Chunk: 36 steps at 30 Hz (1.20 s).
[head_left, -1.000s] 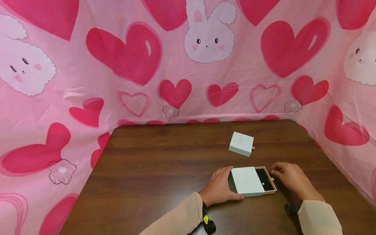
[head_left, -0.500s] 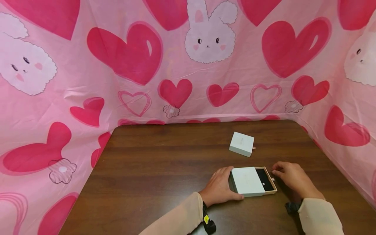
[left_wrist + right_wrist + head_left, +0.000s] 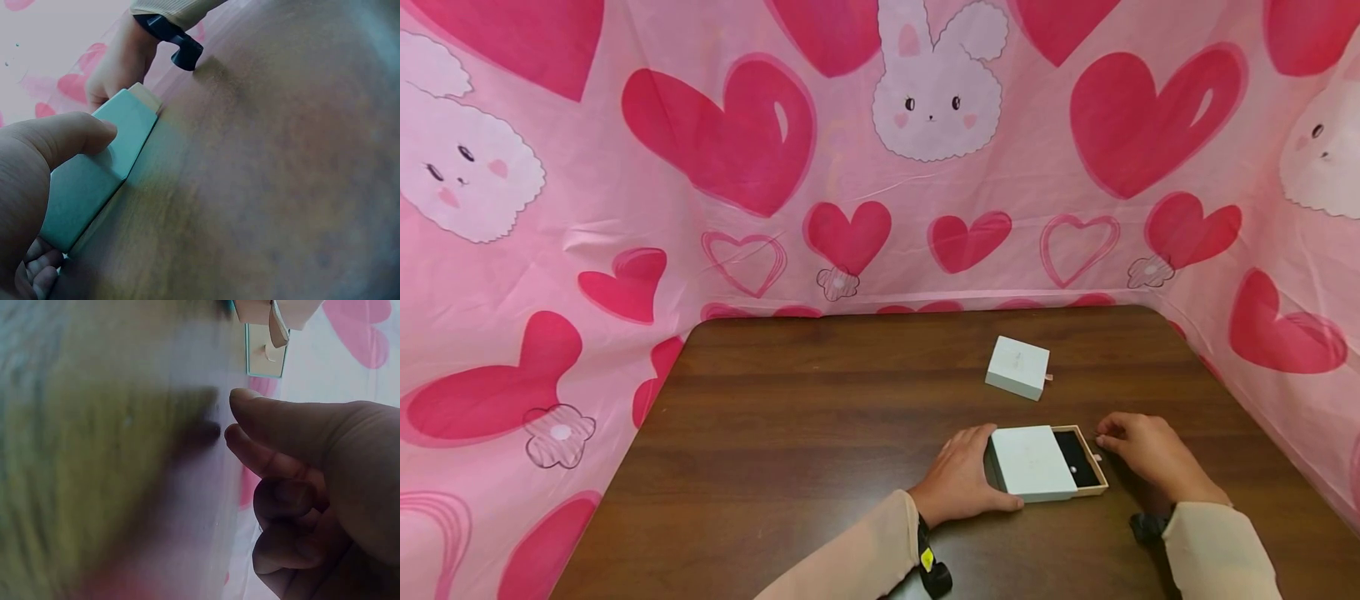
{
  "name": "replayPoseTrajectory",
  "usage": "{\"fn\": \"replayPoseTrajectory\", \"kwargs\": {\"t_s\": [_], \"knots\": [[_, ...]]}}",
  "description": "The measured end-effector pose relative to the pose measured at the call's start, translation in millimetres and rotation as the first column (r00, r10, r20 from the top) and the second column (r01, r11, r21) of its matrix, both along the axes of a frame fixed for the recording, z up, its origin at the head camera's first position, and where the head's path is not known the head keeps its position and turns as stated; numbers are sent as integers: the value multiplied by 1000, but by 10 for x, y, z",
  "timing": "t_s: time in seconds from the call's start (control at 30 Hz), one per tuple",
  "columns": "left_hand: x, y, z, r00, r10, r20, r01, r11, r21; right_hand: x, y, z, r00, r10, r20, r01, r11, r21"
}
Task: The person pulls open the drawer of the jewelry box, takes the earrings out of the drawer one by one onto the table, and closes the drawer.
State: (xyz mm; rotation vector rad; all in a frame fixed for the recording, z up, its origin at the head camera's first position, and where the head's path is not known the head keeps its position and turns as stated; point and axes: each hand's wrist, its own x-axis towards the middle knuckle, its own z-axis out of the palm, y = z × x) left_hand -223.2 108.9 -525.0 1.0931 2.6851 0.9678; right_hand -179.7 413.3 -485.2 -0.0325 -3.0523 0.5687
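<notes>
A white slide-out jewelry box (image 3: 1033,463) lies on the table, its sides pale green. My left hand (image 3: 962,479) holds its left end, thumb along the near side, as the left wrist view also shows with the thumb on the green wall (image 3: 128,134). From the right end the drawer (image 3: 1102,486) sticks partway out. In it a small white bead-like piece (image 3: 1073,470) sits on a black pad (image 3: 1067,450). My right hand (image 3: 1150,457) is just beyond the ribbon tab (image 3: 1098,457); in the right wrist view its fingers are loosely bent, thumb and index apart, holding nothing.
A second, closed white box (image 3: 1017,367) with a pink tab (image 3: 1048,377) lies farther back on the brown wooden table (image 3: 820,400). A pink curtain (image 3: 925,183) with hearts and rabbits hangs around the back and sides.
</notes>
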Motion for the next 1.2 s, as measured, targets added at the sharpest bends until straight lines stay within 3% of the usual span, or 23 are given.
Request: {"fn": "replayPoseTrajectory", "kwargs": {"t_s": [0.3, 0.87, 1.2], "knots": [[-2, 3, -8, 1000, -1, 5, 1, 1000, -1, -18, 29, -14, 1000, 6, -12, -6, 1000, -1], [2, 4, 5, 1000, -2, 20, 2, 1000, -1, -32, 39, -6, 999, -8, 50, 8, 1000, -10], [-9, 7, -18, 1000, -4, -3, 4, 1000, 8, -37, 42, 10, 998, -15, 64, 17, 1000, -23]]}}
